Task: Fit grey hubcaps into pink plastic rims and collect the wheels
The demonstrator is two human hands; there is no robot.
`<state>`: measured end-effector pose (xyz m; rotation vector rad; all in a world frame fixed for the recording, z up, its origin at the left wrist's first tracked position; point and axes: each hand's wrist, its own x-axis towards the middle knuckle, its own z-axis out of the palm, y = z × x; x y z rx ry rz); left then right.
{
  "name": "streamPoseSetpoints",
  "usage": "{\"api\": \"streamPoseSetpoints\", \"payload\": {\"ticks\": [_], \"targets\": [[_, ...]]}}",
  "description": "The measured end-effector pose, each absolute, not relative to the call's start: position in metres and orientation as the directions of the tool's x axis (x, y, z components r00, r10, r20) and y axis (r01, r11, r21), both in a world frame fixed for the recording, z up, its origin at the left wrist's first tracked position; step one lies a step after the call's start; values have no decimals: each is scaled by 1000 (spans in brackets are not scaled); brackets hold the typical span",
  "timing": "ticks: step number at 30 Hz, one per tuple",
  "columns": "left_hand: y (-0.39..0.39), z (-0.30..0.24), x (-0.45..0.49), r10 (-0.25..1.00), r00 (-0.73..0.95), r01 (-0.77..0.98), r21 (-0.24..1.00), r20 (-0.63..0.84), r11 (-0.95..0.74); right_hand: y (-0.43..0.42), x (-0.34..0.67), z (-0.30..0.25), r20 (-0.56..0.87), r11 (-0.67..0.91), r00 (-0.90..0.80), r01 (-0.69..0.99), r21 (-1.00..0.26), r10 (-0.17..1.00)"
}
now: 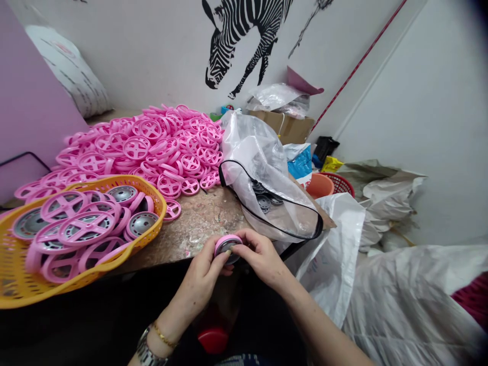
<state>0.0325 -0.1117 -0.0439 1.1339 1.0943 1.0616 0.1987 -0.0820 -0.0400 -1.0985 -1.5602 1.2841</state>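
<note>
We note a strip of worn counter open between the yellow basket on the left and the plastic bag on the right; our left hand and right hand sit at its near edge. Passage toward the far left is blocked by the heap of pink wheels, which reaches the basket rim. On the right, the bag and white woven sack obstruct any reach toward the far corner.

Pink wheel half-hidden by fingers, zebra mural cut off (discs blurred behind plastic bag)
</note>
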Motion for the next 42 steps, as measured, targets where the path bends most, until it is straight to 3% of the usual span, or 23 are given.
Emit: {"api": "streamPoseSetpoints", "payload": {"ticks": [9,15,21,29,36,42], "targets": [[-114,-42,35,992,120,-17,999,-42,44,-91,194,-43,170,197,-196,130,-972,966],[-111,-40,29,989,134,82,995,-70,59,-86,191,-48,102,129,-247,96,-987,964],[-112,-38,31,1000,-23,137,991,4,0,-89,186,-42,98,142,-304,125,-982,948],[-114,-33,27,990,112,126,989,-88,74,-83,186,-46,13,-1,-300,-47,-999,954],[-123,-27,28,997,-79,70,998,-3,8,-81,172,-28,106,106,-292,-18,-994,950],[-117,-12,14,968,-250,-51,999,-20,8,-50,146,-30,102,58,-406,-121,-991,908]]}}
